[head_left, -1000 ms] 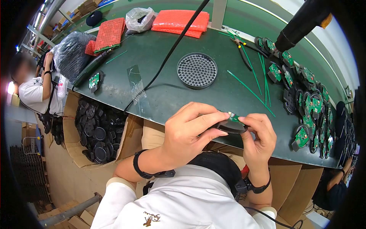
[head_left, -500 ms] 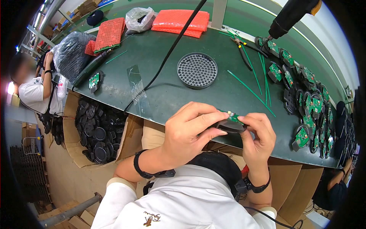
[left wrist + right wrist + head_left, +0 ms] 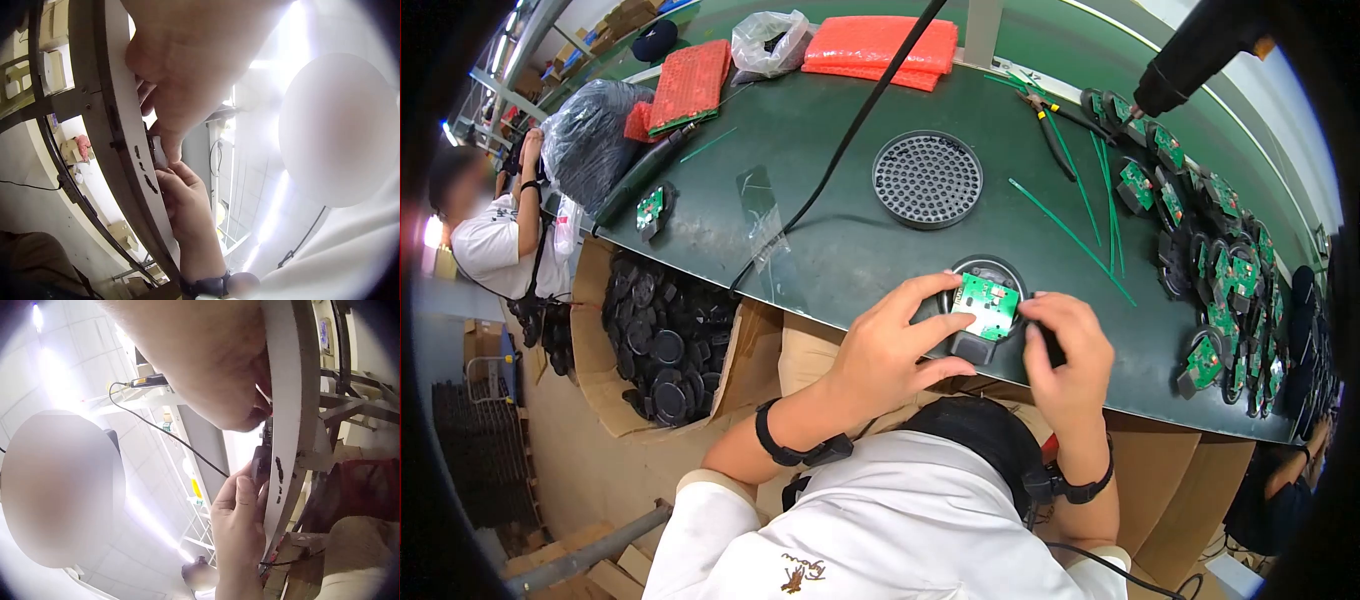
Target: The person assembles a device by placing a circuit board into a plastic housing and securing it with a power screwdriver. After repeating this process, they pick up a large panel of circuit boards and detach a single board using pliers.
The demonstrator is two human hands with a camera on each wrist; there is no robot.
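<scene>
A round black housing (image 3: 1007, 270) with a green circuit board (image 3: 992, 308) facing up lies at the table's near edge, its blocky black end towards the body. My left hand (image 3: 892, 338) grips it from the left, fingertips on the board and thumb by the blocky end. On the right, my right hand (image 3: 1072, 350) has its forefinger by the round rim and its thumb apart from it. In the right wrist view the housing (image 3: 261, 464) shows dark beside my left hand (image 3: 239, 519); my right hand (image 3: 206, 369) partly hides it.
A round perforated tray (image 3: 927, 180) lies beyond the hands. Pliers (image 3: 1052, 140), green strips (image 3: 1055, 225) and many board-fitted housings (image 3: 1225, 270) are at the right. A black tool (image 3: 1200, 60) hangs above. A carton (image 3: 590, 365) of black parts stands at the left; a black cable crosses the table.
The housing has gone from a tilted hold between both hands to lying flatter, board up, slightly farther onto the table. My right thumb and fingers have loosened from it.
</scene>
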